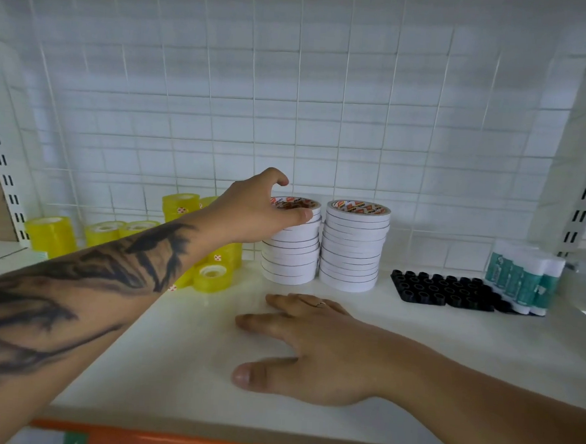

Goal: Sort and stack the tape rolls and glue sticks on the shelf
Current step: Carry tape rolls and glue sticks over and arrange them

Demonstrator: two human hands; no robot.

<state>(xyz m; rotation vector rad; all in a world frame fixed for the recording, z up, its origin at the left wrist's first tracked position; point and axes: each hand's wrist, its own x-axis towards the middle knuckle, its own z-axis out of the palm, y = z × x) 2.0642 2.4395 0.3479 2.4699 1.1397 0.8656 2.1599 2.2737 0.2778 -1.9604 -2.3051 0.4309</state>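
On the white shelf (181, 338), two stacks of white tape rolls stand side by side near the back grid. The left hand (254, 212) reaches over the left stack (291, 256), thumb and fingers curled round its top roll (297, 205). The right stack (351, 249) stands just beside it, untouched. The right hand (314, 350) lies flat on the shelf in front, fingers straight, holding nothing. Yellow tape rolls (50, 234) sit behind the left forearm. Glue sticks (525, 273) stand at the right, on the end of a black tray (441, 291).
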